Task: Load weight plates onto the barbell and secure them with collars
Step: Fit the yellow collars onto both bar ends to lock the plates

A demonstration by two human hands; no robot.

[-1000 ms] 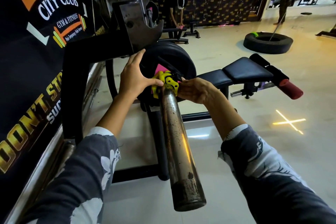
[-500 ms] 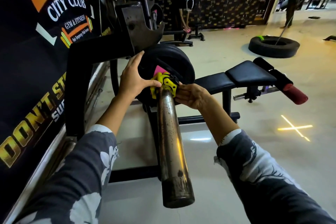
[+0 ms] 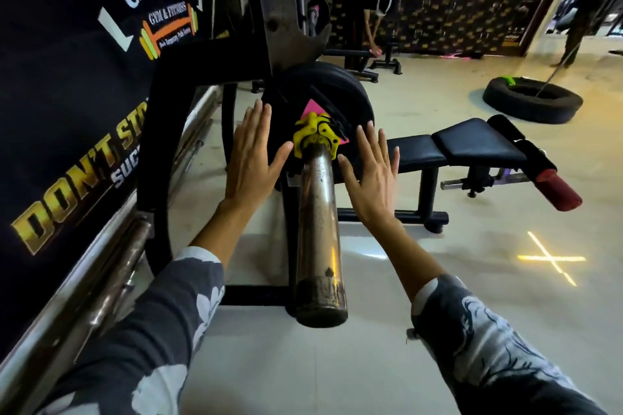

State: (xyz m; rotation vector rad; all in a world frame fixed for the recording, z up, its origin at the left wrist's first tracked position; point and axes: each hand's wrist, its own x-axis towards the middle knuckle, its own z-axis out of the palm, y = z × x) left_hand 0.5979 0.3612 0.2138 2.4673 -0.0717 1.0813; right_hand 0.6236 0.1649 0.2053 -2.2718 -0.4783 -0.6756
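Observation:
A worn steel barbell sleeve points toward me from the rack. A black weight plate with a pink sticker sits on it, and a yellow collar is clamped around the sleeve right against the plate. My left hand is flat and spread just left of the collar, holding nothing. My right hand is spread the same way just right of the sleeve, also empty. Neither hand touches the collar.
The black rack frame and a chrome rail run along the banner wall at left. A black padded bench with a red roller stands to the right. A tyre lies further back, and a person bends over there.
Both hands have let go of the yellow collar and opened flat beside the sleeve. The collar stays against the plate.

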